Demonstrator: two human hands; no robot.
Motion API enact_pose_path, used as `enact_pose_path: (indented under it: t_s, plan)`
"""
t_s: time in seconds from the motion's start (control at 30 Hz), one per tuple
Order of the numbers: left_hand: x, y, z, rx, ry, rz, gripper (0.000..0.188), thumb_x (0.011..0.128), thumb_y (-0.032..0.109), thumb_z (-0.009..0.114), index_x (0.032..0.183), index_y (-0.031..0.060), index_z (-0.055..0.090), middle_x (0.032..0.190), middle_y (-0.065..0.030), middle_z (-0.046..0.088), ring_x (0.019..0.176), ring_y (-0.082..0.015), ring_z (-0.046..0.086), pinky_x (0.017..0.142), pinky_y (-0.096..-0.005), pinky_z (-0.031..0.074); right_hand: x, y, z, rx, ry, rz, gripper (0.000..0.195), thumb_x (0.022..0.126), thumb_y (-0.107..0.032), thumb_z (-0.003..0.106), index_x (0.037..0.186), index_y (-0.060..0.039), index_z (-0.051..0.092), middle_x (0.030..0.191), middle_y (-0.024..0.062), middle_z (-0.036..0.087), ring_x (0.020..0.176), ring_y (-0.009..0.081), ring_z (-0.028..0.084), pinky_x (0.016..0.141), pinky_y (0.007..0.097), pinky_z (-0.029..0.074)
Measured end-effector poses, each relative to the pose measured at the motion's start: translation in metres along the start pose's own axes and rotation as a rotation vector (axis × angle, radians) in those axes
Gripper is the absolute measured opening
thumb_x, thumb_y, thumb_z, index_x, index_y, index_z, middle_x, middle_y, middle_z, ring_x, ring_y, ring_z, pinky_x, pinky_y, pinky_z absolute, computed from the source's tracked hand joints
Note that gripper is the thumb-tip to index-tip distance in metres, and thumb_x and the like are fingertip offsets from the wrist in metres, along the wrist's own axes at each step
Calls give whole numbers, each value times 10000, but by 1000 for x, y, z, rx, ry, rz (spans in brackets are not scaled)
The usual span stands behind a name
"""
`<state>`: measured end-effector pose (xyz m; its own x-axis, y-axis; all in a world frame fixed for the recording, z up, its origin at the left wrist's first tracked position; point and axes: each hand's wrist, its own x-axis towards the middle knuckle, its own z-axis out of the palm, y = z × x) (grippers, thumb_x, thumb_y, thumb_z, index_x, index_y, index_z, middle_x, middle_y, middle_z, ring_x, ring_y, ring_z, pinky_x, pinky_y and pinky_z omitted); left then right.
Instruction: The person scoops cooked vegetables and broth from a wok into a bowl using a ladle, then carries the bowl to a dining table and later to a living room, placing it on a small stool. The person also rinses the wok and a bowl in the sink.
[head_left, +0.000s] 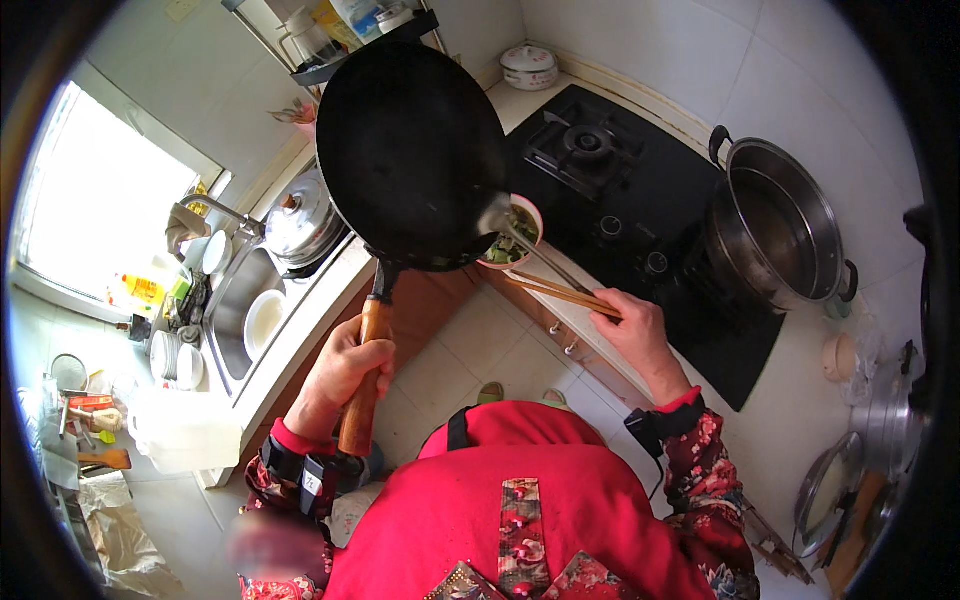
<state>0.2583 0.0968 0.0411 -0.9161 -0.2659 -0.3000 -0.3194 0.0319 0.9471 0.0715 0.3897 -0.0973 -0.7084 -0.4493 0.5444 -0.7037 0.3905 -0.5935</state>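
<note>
My left hand (341, 375) grips the wooden handle (367, 375) of a black wok (412, 157), which is held up and tilted over a bowl. My right hand (637, 334) holds a metal spatula (544, 255) and a pair of wooden chopsticks (562, 291) together. The spatula's blade meets the wok's rim above the bowl. Partly hidden behind the wok, the pink-rimmed bowl (531, 206) contains green leafy vegetables and some liquid. It stands near the counter's edge beside the gas hob.
A black gas hob (630, 180) carries a large steel pot (780, 225) on its right. At left are a steel sink (232, 315) with a white bowl (264, 322) in it, and a lidded pot (300, 217). A lidded enamel pot (529, 69) stands in the back corner.
</note>
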Motion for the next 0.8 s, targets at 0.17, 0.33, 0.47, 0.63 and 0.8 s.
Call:
enact_pose_path:
  t_s: [0.17,0.33,0.47,0.63,0.8]
  plan:
    - [1,1,-1,-3,25,-18,139,778,104,573,833,19,478,604,-50,517,436,-131,500,403,-255,423,-14,12,-21,-93,27,21,264,749,-154,693,989,-65,633,831,119,661,702,268,662,604,338,532]
    - [14,-1,0,7,-41,4,129,778,101,572,822,23,480,607,-47,514,438,-127,502,406,-250,426,6,-4,7,82,51,96,245,778,-170,676,987,-50,628,844,142,666,729,277,669,626,337,535]
    - [6,2,-1,-2,-30,-6,134,775,104,574,825,22,481,609,-45,516,441,-125,503,407,-248,426,29,-25,35,141,38,42,230,767,-149,677,974,-59,633,823,137,660,709,284,659,600,335,521]
    - [5,1,-3,-16,-29,-12,146,768,113,582,827,23,484,603,-44,517,443,-123,502,408,-250,427,19,-4,27,-17,76,-45,243,743,-146,676,973,-80,636,818,126,655,669,290,645,573,354,514]
    - [7,4,-2,8,3,-25,143,767,114,575,826,20,485,597,-47,519,442,-127,501,404,-254,428,-10,22,-9,-171,66,-16,268,733,-126,691,991,-79,638,783,120,648,663,282,647,564,352,524]
